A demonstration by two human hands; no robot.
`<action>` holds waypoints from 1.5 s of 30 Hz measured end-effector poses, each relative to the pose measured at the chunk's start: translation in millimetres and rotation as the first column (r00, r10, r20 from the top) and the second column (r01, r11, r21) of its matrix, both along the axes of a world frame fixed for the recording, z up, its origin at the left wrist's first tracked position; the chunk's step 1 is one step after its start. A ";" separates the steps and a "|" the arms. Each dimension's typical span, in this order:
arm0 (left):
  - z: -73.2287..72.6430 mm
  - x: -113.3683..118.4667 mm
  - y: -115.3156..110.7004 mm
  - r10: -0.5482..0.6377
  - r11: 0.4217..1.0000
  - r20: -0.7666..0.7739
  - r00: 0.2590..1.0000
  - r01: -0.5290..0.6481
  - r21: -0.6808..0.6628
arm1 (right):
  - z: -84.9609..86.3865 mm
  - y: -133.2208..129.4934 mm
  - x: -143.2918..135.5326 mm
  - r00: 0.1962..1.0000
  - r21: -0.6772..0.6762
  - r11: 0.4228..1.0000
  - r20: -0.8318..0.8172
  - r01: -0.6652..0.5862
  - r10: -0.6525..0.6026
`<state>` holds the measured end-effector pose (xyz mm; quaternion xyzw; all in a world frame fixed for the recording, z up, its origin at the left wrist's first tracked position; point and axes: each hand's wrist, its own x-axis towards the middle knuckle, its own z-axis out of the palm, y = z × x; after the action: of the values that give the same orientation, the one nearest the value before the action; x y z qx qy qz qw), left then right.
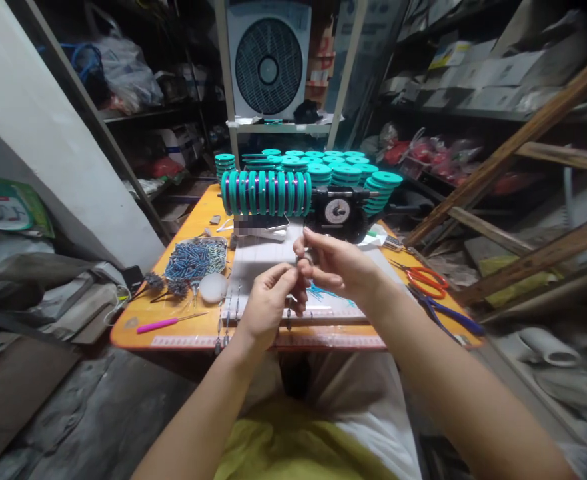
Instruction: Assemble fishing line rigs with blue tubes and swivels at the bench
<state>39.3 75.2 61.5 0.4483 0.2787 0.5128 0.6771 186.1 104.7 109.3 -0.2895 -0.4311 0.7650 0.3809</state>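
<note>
Between my fingertips there is a tiny piece (304,261), too small to make out, held in the air just above the white board (263,257) at the middle of the counter (193,328). My left hand (268,301) is curled, thumb and forefinger pinched together toward that piece. My right hand (330,261) comes in from the right, its fingers bent and its thumb and forefinger closed at the same spot, so the two hands touch at the tips. Whether each pinch grips the piece or only a thread from it, I cannot tell.

Under my right hand lie some thin teal strands (323,293) on the board. A few small weights (222,327) hang over the near edge of the board, to the left of my left wrist.

Left of the board sits a round white pad (212,287), and behind it a tray of blue beads (193,259). A pink-handled tool (166,324) lies near the front left edge of the counter.

Behind my hands stands a row of teal spools (266,193) on a spindle, with a black counter dial (337,212) just to its right. More teal spools are stacked behind (346,170).

On the right side of the counter lie orange scissors (426,279) and, nearer me, blue-handled pliers (446,313). A box fan (269,60) stands on the shelf at the back.
</note>
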 end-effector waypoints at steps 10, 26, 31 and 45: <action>-7.5 -3.3 -13.4 -0.065 0.991 0.074 0.995 0.073 -0.114 | -8.2 -0.5 -14.5 0.992 -0.101 0.992 -0.091 0.081 -0.090; -27.9 -11.0 -33.6 -0.069 0.977 0.166 0.984 0.100 -0.190 | -30.1 -27.2 -5.0 0.935 0.282 0.954 0.301 0.102 -0.189; -28.3 -10.8 -32.0 -0.037 0.968 0.199 0.979 0.085 -0.238 | -34.3 -42.2 -4.3 0.895 0.337 0.939 0.394 0.072 -0.210; -26.2 -0.3 -33.6 -0.001 0.965 0.222 0.975 0.059 -0.256 | -48.5 -42.7 -11.7 0.962 0.191 0.972 0.208 0.139 -0.178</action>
<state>39.0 41.6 35.2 0.2996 0.2602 0.5076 0.7648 174.3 62.0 60.7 -0.3732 -0.5120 0.6536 0.4141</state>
